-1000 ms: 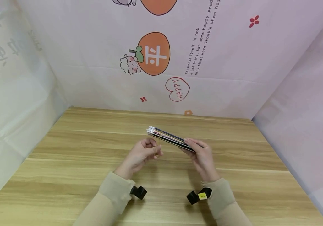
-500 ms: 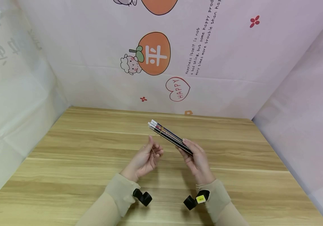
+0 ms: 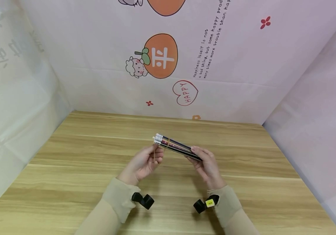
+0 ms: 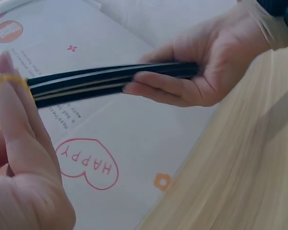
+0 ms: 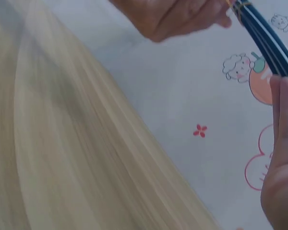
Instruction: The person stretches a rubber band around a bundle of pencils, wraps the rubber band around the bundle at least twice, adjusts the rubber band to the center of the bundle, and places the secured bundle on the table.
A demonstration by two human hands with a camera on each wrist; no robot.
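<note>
Several dark pencils (image 3: 179, 148) with white eraser ends are bundled together above the table, tilted with the erasers toward the left. My right hand (image 3: 210, 165) grips the bundle near its other end, thumb on top and fingers beneath. Around the pencils near the erasers runs a yellowish rubber band (image 3: 168, 143). A loop of it is drawn down to my left hand (image 3: 140, 164), whose curled fingers hold it just below the eraser ends. In the left wrist view the rubber band (image 4: 10, 78) passes over the left fingers, close beside the pencils (image 4: 86, 85).
The wooden table (image 3: 76, 156) lies beneath both hands. A white printed sheet (image 3: 229, 88) rises behind it, with more white sheeting on the left and right. Each wrist carries a small black camera (image 3: 146, 201).
The left hand dropped away from the bundle with a strand of band, then came back up to the eraser ends. The pencils tipped up steeper, then lowered again in the right hand.
</note>
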